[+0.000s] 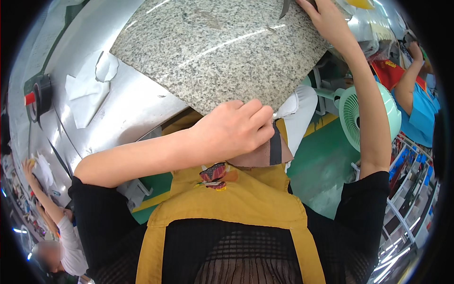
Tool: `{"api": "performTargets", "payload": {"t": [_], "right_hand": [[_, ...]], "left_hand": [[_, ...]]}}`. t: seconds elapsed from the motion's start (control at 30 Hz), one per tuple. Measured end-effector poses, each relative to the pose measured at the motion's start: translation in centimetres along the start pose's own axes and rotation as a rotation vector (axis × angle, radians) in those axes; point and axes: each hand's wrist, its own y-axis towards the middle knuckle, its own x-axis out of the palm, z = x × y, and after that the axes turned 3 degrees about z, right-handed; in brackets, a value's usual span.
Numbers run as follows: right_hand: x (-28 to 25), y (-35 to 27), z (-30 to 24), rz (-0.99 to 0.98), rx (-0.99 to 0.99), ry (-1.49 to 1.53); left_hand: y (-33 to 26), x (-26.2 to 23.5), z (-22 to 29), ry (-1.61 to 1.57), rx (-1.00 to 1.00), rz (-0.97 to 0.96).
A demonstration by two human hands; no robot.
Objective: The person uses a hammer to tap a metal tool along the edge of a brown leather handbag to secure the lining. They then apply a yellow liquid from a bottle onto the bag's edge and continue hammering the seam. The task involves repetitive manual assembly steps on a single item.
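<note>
My left hand (236, 125) is closed at the near corner of a speckled grey stone slab (227, 57). Its curled fingers pinch a brown leather-like piece (255, 158) with a black strip across it, which hangs below the hand over my yellow apron. Part of that piece is hidden under my palm. At the slab's far right edge, my right hand (326, 21) has its fingers wrapped around a tool, with a dark pointed metal blade (285, 8) showing beside them. The tool's handle is mostly out of the picture.
A metal table (137, 102) lies left of the slab, with torn white paper (87, 97) and a black tape roll (44, 94). A light green fan (373, 116) stands under my right forearm. Co-workers' arms (407, 87) show at right and lower left (47, 203).
</note>
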Motion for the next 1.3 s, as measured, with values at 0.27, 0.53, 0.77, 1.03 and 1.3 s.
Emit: {"api": "performTargets", "payload": {"t": [0.27,0.53,0.77,1.03,1.3], "right_hand": [[-7.9,-15.6,-9.7,-0.369,0.311,0.642],[-7.3,-17.8,-12.4,-0.434,0.279,0.624],[-6.9,-18.0,-11.7,-0.498,0.166,0.587],[-6.6,-17.7,-12.2,-0.534,0.155,0.554],[-7.4,-17.7,-13.9,-0.538,0.284,0.491]], "left_hand": [[-0.2,0.4,-0.5,0.018,0.051,0.023],[-0.5,0.7,-0.7,0.046,0.086,0.071],[-0.4,0.8,-0.6,0.049,0.087,0.094],[-1.0,0.7,-0.7,-0.146,-0.144,0.087],[-2.0,0.8,0.2,0.033,-0.035,0.115]]}}
